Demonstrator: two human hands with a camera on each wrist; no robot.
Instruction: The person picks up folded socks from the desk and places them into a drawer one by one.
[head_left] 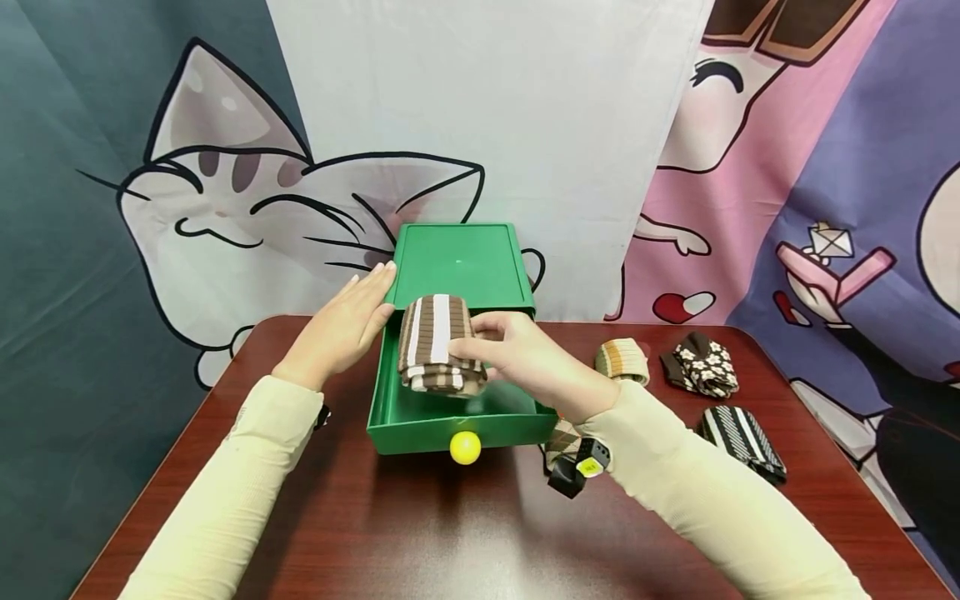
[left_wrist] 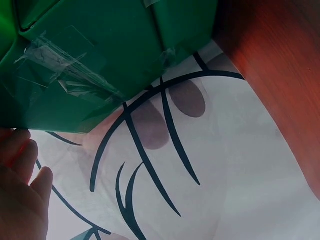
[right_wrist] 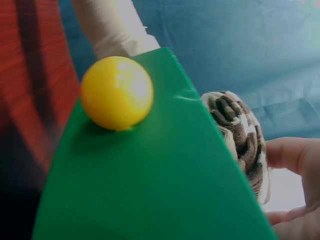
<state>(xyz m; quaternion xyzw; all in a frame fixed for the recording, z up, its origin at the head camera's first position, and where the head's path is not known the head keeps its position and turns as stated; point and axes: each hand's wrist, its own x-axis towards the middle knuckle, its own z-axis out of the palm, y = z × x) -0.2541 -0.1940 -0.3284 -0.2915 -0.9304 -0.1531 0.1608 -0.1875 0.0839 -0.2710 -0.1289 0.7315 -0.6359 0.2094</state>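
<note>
A rolled pair of brown-and-white striped socks (head_left: pixel 437 342) is held over the pulled-out drawer (head_left: pixel 427 433) of a green box (head_left: pixel 459 265). My right hand (head_left: pixel 528 358) grips the roll from its right side, thumb on the near face. In the right wrist view, the sock roll (right_wrist: pixel 245 140) shows behind the drawer front, with the yellow round knob (right_wrist: pixel 117 93) on that front. My left hand (head_left: pixel 348 321) lies with straight fingers along the left side of the box. The left wrist view shows its fingers (left_wrist: pixel 40 185) by the green wall (left_wrist: pixel 110 60), which bears clear tape.
Right of the box lie a cream-and-tan sock roll (head_left: pixel 622 360), a dark floral sock bundle (head_left: pixel 705 367) and a black-and-white striped roll (head_left: pixel 742 442). A checked sock bundle (head_left: pixel 561 442) is partly hidden below my right wrist. A printed cloth backdrop (head_left: pixel 487 100) hangs behind the reddish-brown table (head_left: pixel 450 542).
</note>
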